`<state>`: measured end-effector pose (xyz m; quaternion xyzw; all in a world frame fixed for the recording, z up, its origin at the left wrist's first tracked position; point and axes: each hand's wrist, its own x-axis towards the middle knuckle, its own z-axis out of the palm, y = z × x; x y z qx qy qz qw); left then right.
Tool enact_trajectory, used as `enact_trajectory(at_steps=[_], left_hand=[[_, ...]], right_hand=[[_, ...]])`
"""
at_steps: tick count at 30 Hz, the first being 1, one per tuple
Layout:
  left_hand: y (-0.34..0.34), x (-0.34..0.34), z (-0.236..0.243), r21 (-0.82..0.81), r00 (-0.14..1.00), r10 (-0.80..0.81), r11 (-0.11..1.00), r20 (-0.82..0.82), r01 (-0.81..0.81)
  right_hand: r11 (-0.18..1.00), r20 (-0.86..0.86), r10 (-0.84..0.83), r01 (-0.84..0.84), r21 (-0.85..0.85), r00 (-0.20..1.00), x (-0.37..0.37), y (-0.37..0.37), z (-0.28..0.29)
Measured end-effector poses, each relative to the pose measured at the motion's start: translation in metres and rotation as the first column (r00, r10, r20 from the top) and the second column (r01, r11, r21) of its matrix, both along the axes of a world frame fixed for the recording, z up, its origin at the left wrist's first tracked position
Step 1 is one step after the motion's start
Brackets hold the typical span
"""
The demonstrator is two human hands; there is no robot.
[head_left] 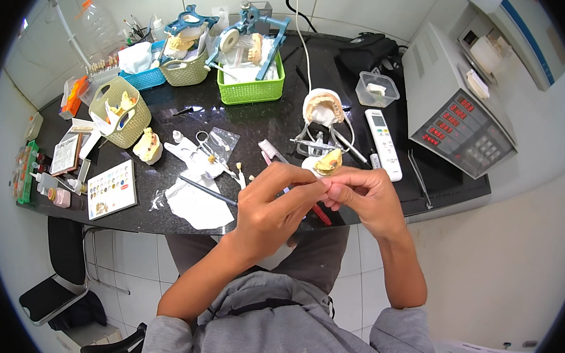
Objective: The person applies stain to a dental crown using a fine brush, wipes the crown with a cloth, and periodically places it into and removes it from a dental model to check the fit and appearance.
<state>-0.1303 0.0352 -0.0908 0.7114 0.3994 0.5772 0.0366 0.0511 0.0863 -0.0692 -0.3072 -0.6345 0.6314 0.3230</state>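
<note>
My left hand (271,205) and my right hand (370,196) meet at the fingertips just past the table's front edge. Both are closed in a pinch, and whatever lies between them is too small or hidden to name. Right beyond the fingertips is a yellow dental cast (329,161) with a white base, partly covered by my fingers. Whether the fingers touch it I cannot tell. Behind it stands a metal articulator (319,142) with an open dental model (324,108) on top. A toothbrush (272,151) lies beyond my left hand, and a red-handled tool (322,214) shows below the fingers.
White tissue (200,204), small brushes and a plastic bag (223,144) lie left. Further left are a shade palette (113,189), another yellow cast (148,146) and a beige basket (121,111). A green basket (252,92) is behind; a remote (384,145) and furnace (458,103) are right.
</note>
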Motion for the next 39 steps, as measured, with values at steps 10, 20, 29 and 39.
enact_trajectory(at_steps=[10, 20, 29, 39], left_hand=[[-0.039, 0.006, -0.013, -0.313, 0.605, -0.021, 0.841, 0.796, 0.441], [-0.065, -0.018, -0.024, -0.259, 0.738, -0.107, 0.895, 0.667, 0.363], [-0.126, -0.078, -0.061, -0.360, 0.732, 0.022, 0.880, 0.681, 0.309], [-0.140, -0.157, -0.064, -0.451, 0.723, 0.188, 0.873, 0.664, 0.187]], right_hand=[[0.706, 0.416, -0.595, 0.200, 0.679, 0.688, 0.022, -0.006, -0.035], [0.600, 0.305, -0.703, 0.307, 0.738, 0.642, 0.005, -0.012, -0.038], [0.777, 0.308, -0.288, 0.034, 0.628, 0.907, -0.098, -0.040, 0.001], [0.552, 0.715, -0.249, -0.511, 0.659, 0.653, -0.176, -0.039, -0.018]])
